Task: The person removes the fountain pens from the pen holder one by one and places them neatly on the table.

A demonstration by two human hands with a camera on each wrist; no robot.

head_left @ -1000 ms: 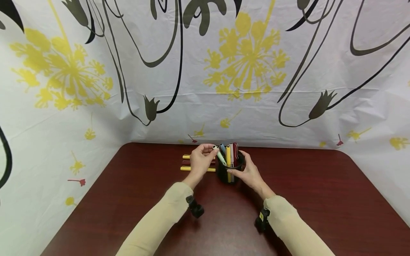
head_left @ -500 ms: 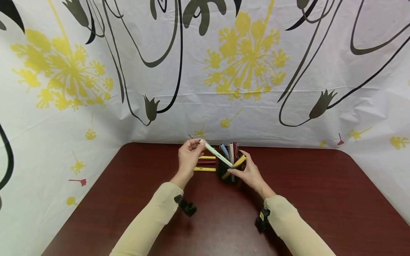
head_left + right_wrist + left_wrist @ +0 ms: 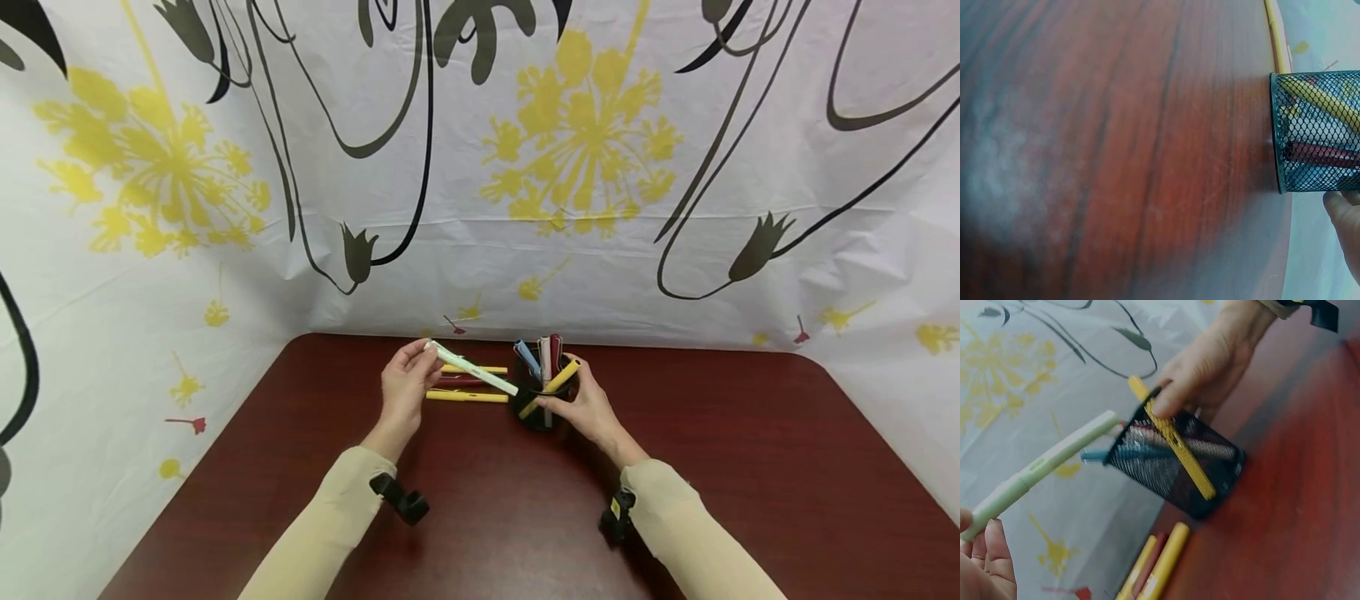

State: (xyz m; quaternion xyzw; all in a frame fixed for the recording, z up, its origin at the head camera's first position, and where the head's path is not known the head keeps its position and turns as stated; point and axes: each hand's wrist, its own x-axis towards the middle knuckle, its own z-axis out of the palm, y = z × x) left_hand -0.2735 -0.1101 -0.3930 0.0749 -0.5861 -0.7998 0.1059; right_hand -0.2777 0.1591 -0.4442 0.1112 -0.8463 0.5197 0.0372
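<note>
My left hand (image 3: 406, 385) pinches one end of a pale green pen (image 3: 474, 367), which slants down toward the cup's rim. In the left wrist view the pen's far end overlaps the mouth of the black mesh pen cup (image 3: 1175, 469). My right hand (image 3: 588, 408) grips that cup from the right, thumb at the front of the rim. Inside, a yellow pen (image 3: 1179, 450) leans across toward the right hand. A blue pen (image 3: 527, 358), a whitish one and a dark red one (image 3: 1322, 154) also stand in the cup.
Left of the cup, two yellow pens (image 3: 467, 397) and a dark red pen (image 3: 468, 382) lie side by side on the dark red wooden table (image 3: 487, 517). A white patterned sheet (image 3: 465, 275) hangs behind the table's back edge.
My left hand has drawn the pale green pen up out of the cup and to the left. The yellow pen in the cup has tipped over to the right. My right hand keeps its place.
</note>
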